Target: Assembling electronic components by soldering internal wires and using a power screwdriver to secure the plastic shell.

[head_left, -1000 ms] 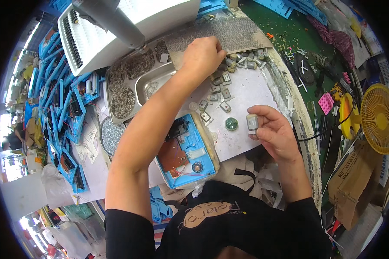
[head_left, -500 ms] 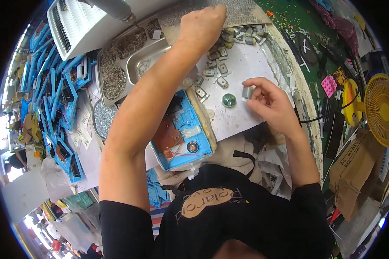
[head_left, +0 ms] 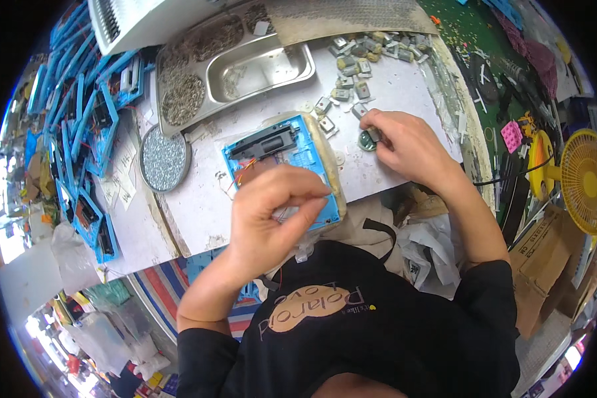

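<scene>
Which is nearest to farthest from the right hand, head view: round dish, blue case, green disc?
1. Green disc: at the right hand's fingertips.
2. Blue case: left of it.
3. Round dish: farther left, past the case.

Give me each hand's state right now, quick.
Left hand: closed in a pinch over the blue casing; whether it holds anything small cannot be told.
Right hand: closed, holding a small grey block at the round green container.

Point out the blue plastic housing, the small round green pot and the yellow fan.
Blue plastic housing (head_left: 310, 142), head view: its right wall.
Small round green pot (head_left: 363, 141), head view: its left side.
Yellow fan (head_left: 582, 176), head view: its grille.
</scene>
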`<state>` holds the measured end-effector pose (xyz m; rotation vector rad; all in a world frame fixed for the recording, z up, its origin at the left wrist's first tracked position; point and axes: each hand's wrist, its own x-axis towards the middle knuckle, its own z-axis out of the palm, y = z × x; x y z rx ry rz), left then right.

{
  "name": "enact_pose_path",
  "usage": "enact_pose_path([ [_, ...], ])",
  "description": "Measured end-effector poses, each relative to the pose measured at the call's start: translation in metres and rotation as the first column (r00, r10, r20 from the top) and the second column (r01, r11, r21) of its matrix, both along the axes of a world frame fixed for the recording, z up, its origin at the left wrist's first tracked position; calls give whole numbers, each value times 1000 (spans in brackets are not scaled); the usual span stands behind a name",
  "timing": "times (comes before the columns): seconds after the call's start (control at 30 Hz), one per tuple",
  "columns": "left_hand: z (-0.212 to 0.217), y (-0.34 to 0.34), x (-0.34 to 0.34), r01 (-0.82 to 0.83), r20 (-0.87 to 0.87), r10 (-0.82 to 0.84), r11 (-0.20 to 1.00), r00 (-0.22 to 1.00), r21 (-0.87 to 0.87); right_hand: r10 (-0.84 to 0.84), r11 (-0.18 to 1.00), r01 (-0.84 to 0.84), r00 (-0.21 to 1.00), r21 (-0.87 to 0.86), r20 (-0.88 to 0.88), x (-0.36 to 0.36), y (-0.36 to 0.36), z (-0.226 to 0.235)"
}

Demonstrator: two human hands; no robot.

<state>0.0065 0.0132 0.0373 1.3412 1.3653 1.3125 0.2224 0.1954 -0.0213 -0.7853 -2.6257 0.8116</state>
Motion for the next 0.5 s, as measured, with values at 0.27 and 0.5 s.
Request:
enact_pose_path([
  [0.27,-30,-35,19,-209,173,245,957,954,-199,-271,469,-130,920,-874,-283,-15,-55,35],
  [0.5,-32,-40,16,-172,212,227,953,950,-249,-226,214,-269,922,-939,-315,-37,-80,29],
])
